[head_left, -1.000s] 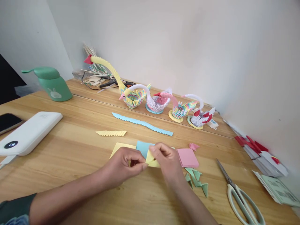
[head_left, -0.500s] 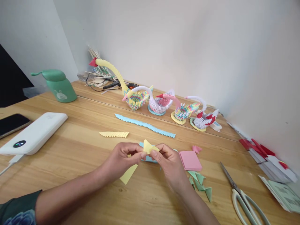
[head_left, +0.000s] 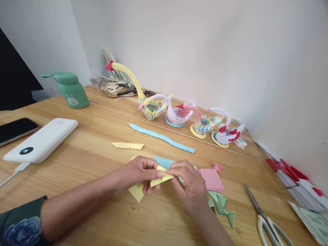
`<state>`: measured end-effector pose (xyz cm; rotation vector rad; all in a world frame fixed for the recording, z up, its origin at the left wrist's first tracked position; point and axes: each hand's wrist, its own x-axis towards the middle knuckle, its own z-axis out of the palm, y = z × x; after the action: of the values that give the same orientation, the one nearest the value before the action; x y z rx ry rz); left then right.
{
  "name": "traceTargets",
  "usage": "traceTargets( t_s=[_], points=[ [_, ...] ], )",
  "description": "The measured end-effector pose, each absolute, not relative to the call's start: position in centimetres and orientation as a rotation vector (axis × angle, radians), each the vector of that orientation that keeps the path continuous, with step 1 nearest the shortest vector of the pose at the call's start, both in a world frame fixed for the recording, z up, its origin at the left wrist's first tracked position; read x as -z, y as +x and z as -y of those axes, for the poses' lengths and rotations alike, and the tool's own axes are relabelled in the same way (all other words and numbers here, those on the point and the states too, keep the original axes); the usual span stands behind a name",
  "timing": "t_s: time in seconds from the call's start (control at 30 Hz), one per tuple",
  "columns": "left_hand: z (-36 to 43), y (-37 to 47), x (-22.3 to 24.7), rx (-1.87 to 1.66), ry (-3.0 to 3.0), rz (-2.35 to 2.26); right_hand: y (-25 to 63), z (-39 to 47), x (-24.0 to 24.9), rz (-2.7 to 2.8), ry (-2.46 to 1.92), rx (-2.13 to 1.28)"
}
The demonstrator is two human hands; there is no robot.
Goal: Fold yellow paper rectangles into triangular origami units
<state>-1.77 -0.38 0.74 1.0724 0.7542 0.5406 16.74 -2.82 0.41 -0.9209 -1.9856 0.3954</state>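
Between my two hands is a small folded piece of yellow paper (head_left: 156, 182), held above the table. My left hand (head_left: 143, 172) pinches it with the thumb on top. My right hand (head_left: 188, 179) grips its right end between thumb and fingers. Under my left hand lies a flat yellow paper strip (head_left: 137, 193), partly covered. Behind my hands is blue paper (head_left: 164, 162), partly hidden. To the right of my right hand sit a pink paper stack (head_left: 212, 180), a folded pink piece (head_left: 218, 167) and several folded green pieces (head_left: 220, 204).
A yellow chain (head_left: 128, 146) and a long blue chain (head_left: 162, 137) of folded paper lie ahead. Several paper swans (head_left: 176, 116) stand along the back. Scissors (head_left: 261, 213) lie at right; a white power bank (head_left: 42, 140), phone (head_left: 17, 131) and green bottle (head_left: 73, 90) at left.
The yellow paper's points have turned downward, and it now lies as a slanted strip between my fingers. My right hand has shifted its grip over the top. The view has swung slightly left.
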Motion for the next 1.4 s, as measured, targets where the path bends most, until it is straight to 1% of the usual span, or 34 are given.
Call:
traceTargets(
  t_s=[0.07,0.17,0.27,0.33,0.47,0.57,0.73,0.9,1.03,1.2,1.4],
  points=[
    [0.4,-1.8,-0.7,-0.557,1.08,-0.779,16.6,2.8,-0.4,1.922,-0.983,-0.53],
    [0.3,-1.8,-0.6,-0.611,1.061,-0.816,16.7,2.5,-0.4,1.666,-1.174,-0.95],
    [0.2,-1.8,-0.6,-0.634,1.047,-0.834,16.9,2.2,-0.2,1.468,-1.188,-1.308],
    [0.2,-1.8,-0.7,-0.641,1.04,-0.824,16.9,2.1,0.0,1.411,-1.131,-1.407],
    [0.3,-1.8,-0.9,-0.642,1.019,-0.815,16.8,2.3,0.4,1.331,-1.103,-1.456],
    [0.4,-1.8,-1.0,-0.641,1.021,-0.827,16.7,2.4,0.5,1.304,-1.105,-1.458],
    [0.3,-1.8,-0.8,-0.653,1.078,-0.835,16.4,2.3,0.3,1.349,-1.151,-1.353],
    [0.3,-1.6,-0.9,-0.687,1.117,-0.864,16.5,2.2,0.1,1.42,-1.203,-1.34],
    [0.4,-1.4,-0.9,-0.703,1.151,-0.89,16.4,2.4,-0.1,1.469,-1.243,-1.263],
    [0.3,-1.7,-0.6,-0.695,1.162,-0.917,16.2,2.8,-0.4,1.615,-1.317,-1.013],
    [0.1,-2.0,-0.4,-0.653,0.962,-0.843,17.2,2.7,-0.3,1.818,-1.198,-0.611]
  ],
)
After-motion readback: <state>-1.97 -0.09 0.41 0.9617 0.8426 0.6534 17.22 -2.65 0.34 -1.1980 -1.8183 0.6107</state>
